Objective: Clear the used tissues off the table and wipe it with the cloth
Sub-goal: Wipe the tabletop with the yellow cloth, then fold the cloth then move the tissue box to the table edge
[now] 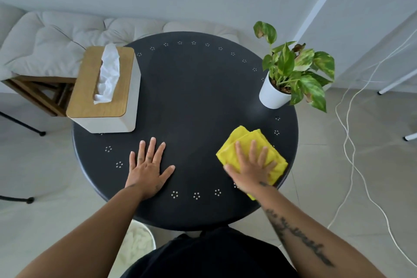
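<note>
With no loose tissues on the table, wiping is underway: right hand, fingers spread, presses the yellow cloth near right, left hand flat and empty; next it should sweep leftward.

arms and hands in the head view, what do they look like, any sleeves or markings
Both forearms are bare, with no sleeves, gloves, watch or rings showing. The right forearm carries a long line of dark script tattoo, with a small mark near the wrist. The left hand has small dark tattoos on its fingers and by the wrist. The right hand looks unmarked.
</note>
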